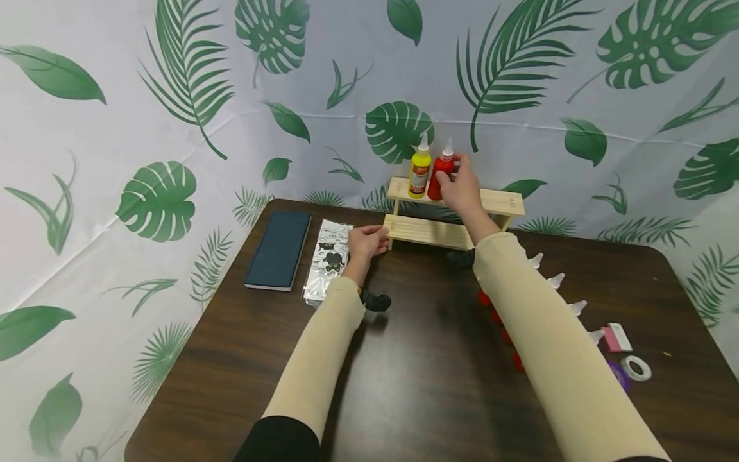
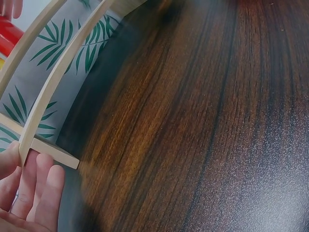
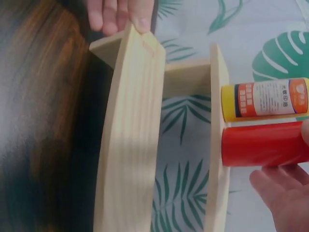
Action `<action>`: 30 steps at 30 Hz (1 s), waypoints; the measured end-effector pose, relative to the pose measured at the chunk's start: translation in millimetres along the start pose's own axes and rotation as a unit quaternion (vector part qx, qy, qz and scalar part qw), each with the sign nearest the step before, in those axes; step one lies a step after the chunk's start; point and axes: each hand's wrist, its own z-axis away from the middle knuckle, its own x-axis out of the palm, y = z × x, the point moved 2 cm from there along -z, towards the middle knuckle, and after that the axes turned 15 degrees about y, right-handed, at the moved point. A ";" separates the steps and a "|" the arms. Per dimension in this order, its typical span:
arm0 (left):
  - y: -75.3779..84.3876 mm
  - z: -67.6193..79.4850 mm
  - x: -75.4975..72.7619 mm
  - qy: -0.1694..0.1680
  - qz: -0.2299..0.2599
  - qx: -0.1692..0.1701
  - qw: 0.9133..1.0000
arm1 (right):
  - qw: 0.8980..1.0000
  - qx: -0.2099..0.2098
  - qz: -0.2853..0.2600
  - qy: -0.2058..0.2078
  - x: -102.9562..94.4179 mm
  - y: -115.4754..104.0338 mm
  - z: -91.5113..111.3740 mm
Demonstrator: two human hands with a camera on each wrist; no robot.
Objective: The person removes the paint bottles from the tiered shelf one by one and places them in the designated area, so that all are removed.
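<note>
A two-step wooden rack (image 1: 427,232) stands at the back of the table. On its upper step is a yellow bottle (image 1: 419,172) with a pointed clear cap and a printed label. Right beside it, a red bottle (image 1: 440,178) of the same shape stands upright with its base at the step. My right hand (image 1: 462,186) grips the red bottle from the right side. My left hand (image 1: 367,244) pinches the left end of the lower step, thumb on top and fingers beneath, as the left wrist view shows.
A dark blue notebook (image 1: 279,250) and a packaged set with black cartoon figures (image 1: 329,260) lie at the left. Several red bottles (image 1: 518,360) with clear tips lie partly under my right sleeve. A pink-and-white box (image 1: 616,337), a white tape roll (image 1: 636,368) and a purple roll (image 1: 620,376) sit at the right.
</note>
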 end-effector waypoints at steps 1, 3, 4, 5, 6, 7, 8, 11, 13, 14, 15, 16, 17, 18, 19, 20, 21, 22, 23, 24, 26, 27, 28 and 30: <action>0.2 0.4 0.5 0.000 0.000 -0.001 1.000 | 1.000 0.002 0.002 0.005 -1.8 0.3 1.4; 0.4 1.1 1.3 -0.001 0.000 -0.003 1.000 | 1.000 0.003 0.007 0.017 -7.1 -0.2 5.7; 0.5 1.2 1.7 -0.002 0.001 -0.003 1.000 | 1.000 0.005 0.008 0.024 -10.3 -1.0 8.5; 0.4 1.3 1.8 -0.003 0.000 -0.004 1.000 | 1.000 0.007 0.009 0.028 -14.0 -2.0 11.9; 0.3 1.3 1.8 -0.002 -0.001 -0.005 1.000 | 0.999 0.009 0.007 0.032 -18.1 -3.6 15.7; 0.3 1.3 1.6 -0.002 -0.002 -0.005 1.000 | 0.999 0.008 0.007 0.035 -22.7 -5.4 19.8; 0.3 1.0 1.3 0.000 -0.005 -0.004 1.000 | 0.999 0.007 0.003 0.038 -27.7 -7.8 24.6; -0.8 -0.3 -0.1 0.000 -0.004 -0.002 1.000 | 0.999 0.014 -0.005 0.044 -45.3 -14.0 42.6; -1.0 -0.1 -1.4 -0.007 0.002 0.003 1.000 | 0.999 0.018 -0.009 0.047 -57.9 -16.3 58.0; -1.1 -0.1 -2.0 -0.010 0.006 0.006 1.000 | 0.999 0.018 -0.008 0.048 -63.5 -16.4 66.3; -0.9 0.3 -2.8 -0.014 0.010 0.009 1.000 | 0.999 0.013 -0.002 0.052 -68.3 -15.2 74.6; -0.7 0.7 -3.7 -0.015 0.013 0.010 1.000 | 0.998 0.006 0.008 0.054 -72.3 -13.3 83.5; -0.5 1.1 -4.5 -0.014 0.015 0.011 1.000 | 0.998 -0.001 0.019 0.055 -75.3 -10.1 92.6; -0.3 1.3 -5.1 -0.013 0.015 0.012 1.000 | 0.998 -0.009 0.032 0.056 -77.4 -6.4 102.0; 0.0 1.5 -5.5 -0.012 0.014 0.011 1.000 | 0.997 -0.020 0.045 0.058 -78.9 -1.6 111.5; -0.2 1.0 -5.5 -0.010 0.013 0.010 1.000 | 0.996 -0.028 0.058 0.059 -79.4 3.9 120.2; -0.1 1.0 -5.6 -0.008 0.013 0.008 1.000 | 0.995 -0.033 0.068 0.060 -79.4 10.0 129.1; -0.3 0.9 -5.6 -0.006 0.013 0.007 1.000 | 0.995 -0.033 0.075 0.058 -79.4 16.5 137.9; -0.3 0.8 -5.1 -0.005 0.012 0.006 1.000 | 0.995 -0.033 0.079 0.055 -79.0 23.2 146.2; -0.2 1.1 -4.5 -0.005 0.011 0.005 1.000 | 0.995 -0.032 0.083 0.056 -78.7 30.1 154.0; -0.1 1.8 -3.5 -0.005 0.010 0.003 1.000 | 0.994 -0.026 0.087 0.058 -78.1 43.8 168.1; -0.1 2.1 -3.0 -0.005 0.010 0.002 1.000 | 0.994 -0.022 0.091 0.060 -77.8 50.5 174.4; -0.1 2.4 -2.4 -0.004 0.009 0.002 1.000 | 0.993 -0.019 0.095 0.063 -77.7 56.7 180.2; 0.4 3.0 -1.3 -0.004 0.008 0.003 1.000 | 0.992 -0.015 0.099 0.075 -77.6 67.6 190.0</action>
